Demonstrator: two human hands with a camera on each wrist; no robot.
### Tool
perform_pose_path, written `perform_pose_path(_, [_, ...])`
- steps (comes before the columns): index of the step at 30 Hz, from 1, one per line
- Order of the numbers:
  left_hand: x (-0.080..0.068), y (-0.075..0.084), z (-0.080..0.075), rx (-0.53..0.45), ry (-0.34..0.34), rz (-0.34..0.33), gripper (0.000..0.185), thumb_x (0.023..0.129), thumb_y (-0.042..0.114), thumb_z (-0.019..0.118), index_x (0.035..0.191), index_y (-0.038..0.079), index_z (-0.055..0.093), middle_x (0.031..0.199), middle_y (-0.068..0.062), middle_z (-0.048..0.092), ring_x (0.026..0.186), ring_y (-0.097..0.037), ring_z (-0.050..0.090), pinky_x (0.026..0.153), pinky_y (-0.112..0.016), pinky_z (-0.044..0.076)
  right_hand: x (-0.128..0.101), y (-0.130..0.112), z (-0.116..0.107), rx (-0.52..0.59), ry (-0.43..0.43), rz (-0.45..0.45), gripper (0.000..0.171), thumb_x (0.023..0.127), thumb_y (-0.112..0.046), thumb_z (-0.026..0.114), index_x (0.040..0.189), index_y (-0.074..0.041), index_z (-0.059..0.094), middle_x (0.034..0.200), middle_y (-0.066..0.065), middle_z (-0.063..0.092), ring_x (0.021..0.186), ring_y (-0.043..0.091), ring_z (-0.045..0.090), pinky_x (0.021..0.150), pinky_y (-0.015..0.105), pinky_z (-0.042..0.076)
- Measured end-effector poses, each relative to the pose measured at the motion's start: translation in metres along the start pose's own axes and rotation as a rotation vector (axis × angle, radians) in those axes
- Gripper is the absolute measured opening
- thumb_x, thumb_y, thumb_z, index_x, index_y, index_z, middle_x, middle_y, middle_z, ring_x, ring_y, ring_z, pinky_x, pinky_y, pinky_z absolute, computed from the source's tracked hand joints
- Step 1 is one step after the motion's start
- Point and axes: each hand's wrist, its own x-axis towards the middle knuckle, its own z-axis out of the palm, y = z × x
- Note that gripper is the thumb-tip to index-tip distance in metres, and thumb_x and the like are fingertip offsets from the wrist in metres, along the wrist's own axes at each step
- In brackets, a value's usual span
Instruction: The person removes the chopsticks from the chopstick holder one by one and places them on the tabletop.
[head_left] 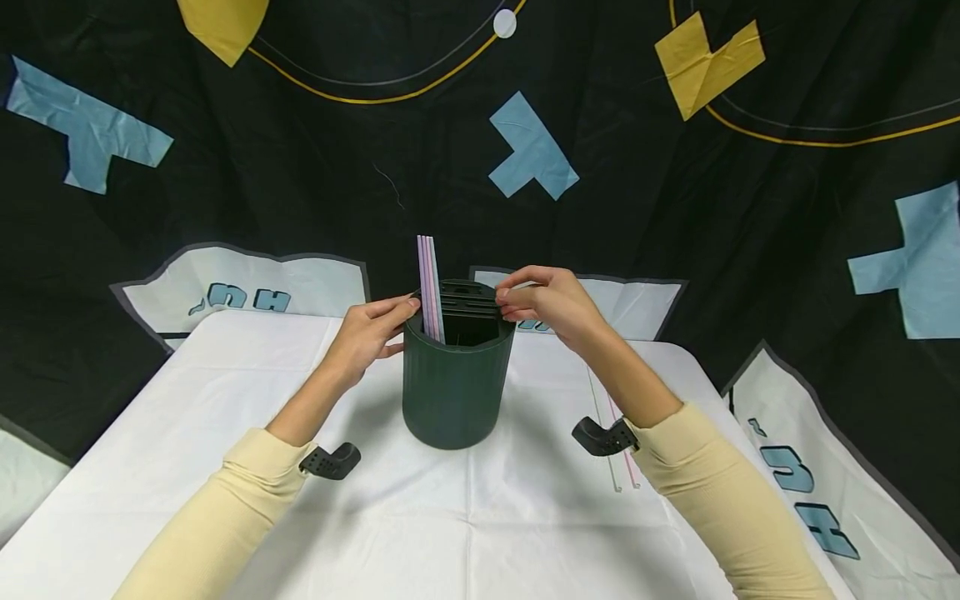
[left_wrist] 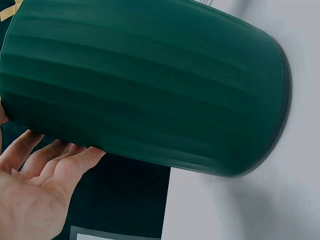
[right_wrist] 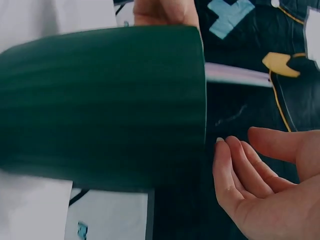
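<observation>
A dark green ribbed utensil holder stands upright on the white table, with black slotted dividers across the back of its mouth. Several long pastel sticks, pink, lilac and pale blue, lean upright inside its left part. My left hand holds the holder's left side, thumb at the rim and fingertips against the wall. At the right rim, beside the dividers, is my right hand. In the right wrist view its fingers are loosely bent, apart from the thumb, with nothing visible between them.
Two thin rods, one greenish and one pink, lie on the table to the right, partly under my right forearm. Behind the table hangs a black cloth with blue and yellow shapes.
</observation>
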Motion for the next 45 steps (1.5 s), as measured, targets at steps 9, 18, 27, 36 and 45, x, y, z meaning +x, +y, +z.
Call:
perform_pose_path(9, [-0.001, 0.001, 0.0, -0.006, 0.006, 0.004, 0.055, 0.099, 0.042, 0.064, 0.144, 0.011, 0.058, 0.147, -0.011, 0.058, 0.136, -0.031, 0.055, 0.1, -0.049, 0.055, 0.02, -0.013, 0.043, 0.044, -0.068, -0.032, 0.022, 0.094, -0.005, 0.069, 0.114, 0.004, 0.07, 0.117, 0.017, 0.068, 0.097, 0.025, 0.073, 0.091, 0.035, 0.061])
perform_pose_path(18, [0.0, 0.0, -0.001, -0.014, -0.003, 0.006, 0.055, 0.099, 0.042, 0.064, 0.144, 0.01, 0.059, 0.146, -0.011, 0.058, 0.136, -0.03, 0.055, 0.101, -0.049, 0.054, 0.025, -0.01, 0.059, 0.008, -0.082, -0.055, 0.017, 0.092, -0.009, 0.072, 0.107, 0.0, 0.072, 0.111, 0.012, 0.07, 0.108, 0.031, 0.069, 0.1, 0.04, 0.057])
perform_pose_path(27, [0.0, 0.0, 0.0, -0.011, -0.009, 0.0, 0.055, 0.1, 0.042, 0.063, 0.144, 0.01, 0.058, 0.148, -0.011, 0.057, 0.137, -0.03, 0.055, 0.1, -0.049, 0.055, 0.026, -0.004, 0.068, -0.108, -0.002, -0.096, 0.012, 0.09, -0.015, 0.076, 0.099, -0.007, 0.075, 0.105, 0.006, 0.07, 0.095, 0.023, 0.065, 0.09, 0.039, 0.056])
perform_pose_path(36, [0.001, 0.0, 0.001, -0.019, 0.006, 0.012, 0.053, 0.1, 0.04, 0.064, 0.144, 0.01, 0.058, 0.146, -0.012, 0.058, 0.135, -0.031, 0.056, 0.099, -0.05, 0.055, 0.023, -0.006, 0.055, 0.111, 0.056, -0.044, 0.01, 0.091, -0.009, 0.074, 0.098, -0.003, 0.07, 0.104, 0.012, 0.073, 0.086, 0.02, 0.074, 0.088, 0.035, 0.062])
perform_pose_path(45, [0.001, -0.002, 0.001, -0.02, 0.009, 0.006, 0.053, 0.1, 0.038, 0.064, 0.144, 0.01, 0.058, 0.147, -0.011, 0.058, 0.136, -0.03, 0.055, 0.099, -0.049, 0.055, 0.014, -0.012, 0.025, 0.324, 0.15, -0.063, 0.008, 0.095, -0.006, 0.07, 0.102, -0.004, 0.067, 0.099, 0.008, 0.074, 0.082, 0.018, 0.076, 0.083, 0.035, 0.063])
